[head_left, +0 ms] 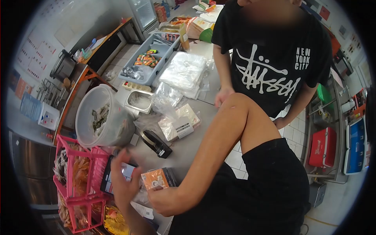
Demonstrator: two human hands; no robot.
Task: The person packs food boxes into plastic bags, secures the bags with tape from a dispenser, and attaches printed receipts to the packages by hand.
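Note:
My right hand is closed at the lower edge of a small orange printed packet, with the thumb on its front. A dark edge shows behind the packet. To its left, my left hand is raised with the fingers apart and nothing in them. Behind that hand lies a dark-framed tablet with a lit screen, partly covered by the fingers. A white paper slip lies below the packet. Just beyond my hands stands a black tape dispenser.
A translucent bucket, stacked pink baskets and a tray of yellow food flank my left side. Farther along are labelled packs, a metal tray, plastic bags and a blue-grey crate. A person stands across.

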